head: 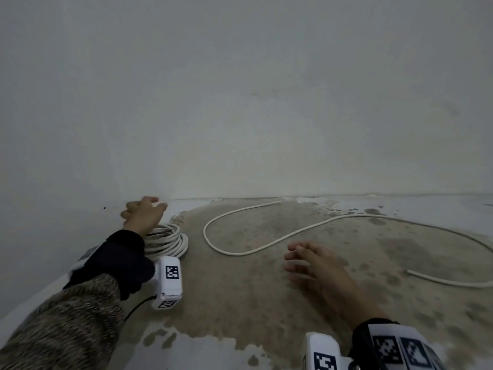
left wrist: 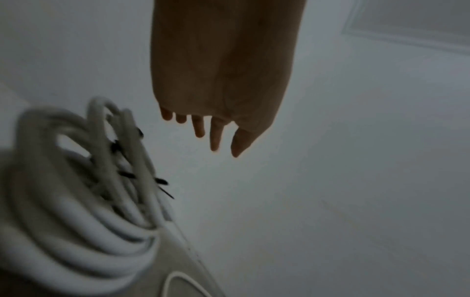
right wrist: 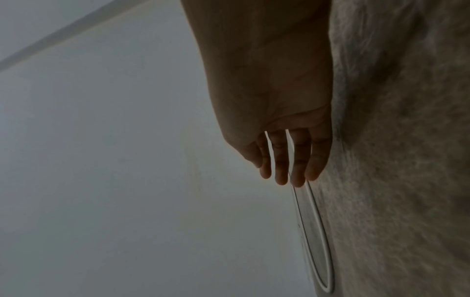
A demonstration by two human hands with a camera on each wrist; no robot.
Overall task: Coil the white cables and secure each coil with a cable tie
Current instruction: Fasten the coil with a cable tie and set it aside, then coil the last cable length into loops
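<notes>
Head view showed both hands empty, fingers relaxed: the left hand (head: 142, 214) just past the tied coils (head: 168, 241), the right hand (head: 312, 265) just short of the loose cable (head: 266, 249). Best practice seemed to be gripping one cable end first, then winding even loops.

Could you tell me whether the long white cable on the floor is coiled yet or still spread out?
Spread out: the long cable snakes loosely across the floor, unlike the tied coil.
</notes>
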